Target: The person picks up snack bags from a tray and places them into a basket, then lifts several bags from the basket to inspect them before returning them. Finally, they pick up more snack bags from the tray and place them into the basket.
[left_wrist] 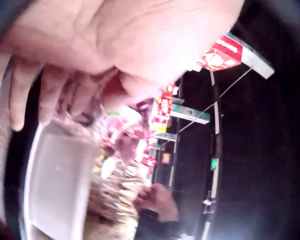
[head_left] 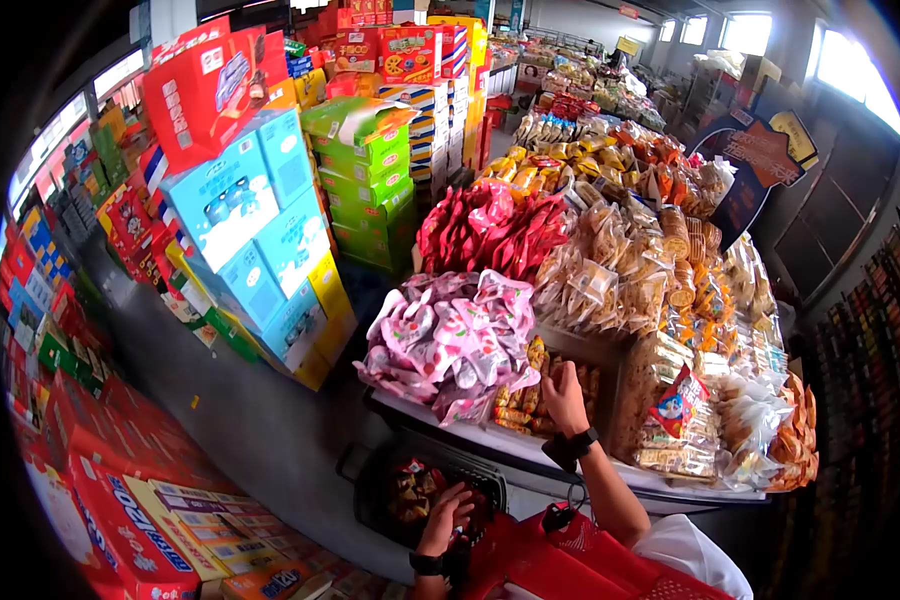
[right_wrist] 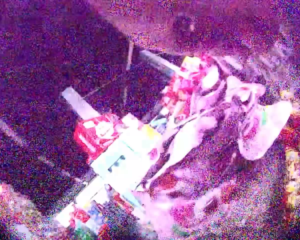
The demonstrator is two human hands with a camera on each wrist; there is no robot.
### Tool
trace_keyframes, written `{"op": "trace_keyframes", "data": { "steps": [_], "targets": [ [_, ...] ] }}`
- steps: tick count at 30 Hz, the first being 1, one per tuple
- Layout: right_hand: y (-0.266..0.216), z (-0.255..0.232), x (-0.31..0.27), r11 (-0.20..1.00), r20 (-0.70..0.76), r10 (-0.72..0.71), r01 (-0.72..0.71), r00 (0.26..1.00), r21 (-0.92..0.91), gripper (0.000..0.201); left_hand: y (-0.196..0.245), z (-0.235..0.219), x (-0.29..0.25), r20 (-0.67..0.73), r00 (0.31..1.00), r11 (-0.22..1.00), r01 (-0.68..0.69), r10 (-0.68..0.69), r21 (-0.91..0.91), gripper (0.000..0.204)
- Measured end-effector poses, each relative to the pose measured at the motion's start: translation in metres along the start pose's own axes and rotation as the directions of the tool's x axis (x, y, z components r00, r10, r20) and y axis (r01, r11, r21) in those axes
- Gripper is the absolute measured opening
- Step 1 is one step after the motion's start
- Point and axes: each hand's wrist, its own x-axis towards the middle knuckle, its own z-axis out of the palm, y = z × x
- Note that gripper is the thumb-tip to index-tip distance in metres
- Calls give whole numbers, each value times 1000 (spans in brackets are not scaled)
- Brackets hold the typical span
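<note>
My right hand (head_left: 567, 400), with a dark band at the wrist, is over a bin of yellow-brown wrapped snacks (head_left: 515, 405). Its fingers bend down toward the packets, and their tips are hidden, so I cannot tell whether it holds one. Pink-and-white packets (head_left: 450, 335) are heaped just left of this hand. Lower down, my left hand (head_left: 448, 520) is above a black basket (head_left: 375, 505) with several small packets (head_left: 415, 490) inside. In the left wrist view the fingers (left_wrist: 47, 95) of that hand are extended and spread, with nothing gripped. The right wrist view is noisy and shows no clear fingers.
Clear-wrapped snack packs (head_left: 660, 400) and red packets (head_left: 495, 225) fill the long display table beyond. Light-blue cartons (head_left: 260, 230) and green boxes (head_left: 365, 170) are stacked across the aisle at left. Red boxes (head_left: 120, 520) line the lower left.
</note>
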Motion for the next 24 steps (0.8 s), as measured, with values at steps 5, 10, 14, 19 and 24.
{"op": "trace_keyframes", "data": {
  "steps": [5, 10, 14, 19, 24],
  "targets": [
    [-40, 9, -55, 995, 63, -102, 103, 993, 0, 19, -62, -131, 4, -314, 898, 881, 394, -309, 261, 55],
    [-65, 33, -102, 979, 136, -201, 201, 970, 13, 19, -158, -212, 6, -420, 839, 854, 466, -345, 230, 44],
    [-64, 59, -140, 994, 317, -101, 107, 943, -1, 20, -231, -244, 23, -588, 807, 746, 419, -44, 518, 29],
    [-43, 100, -182, 980, 610, 11, 112, 792, -162, 15, -300, -261, 28, -282, 937, 258, 225, 207, 939, 24],
    [36, 150, -231, 904, 736, 195, 171, 649, -391, 13, -320, -236, 49, -728, 574, 846, 109, 376, 522, 58]
  ]
}}
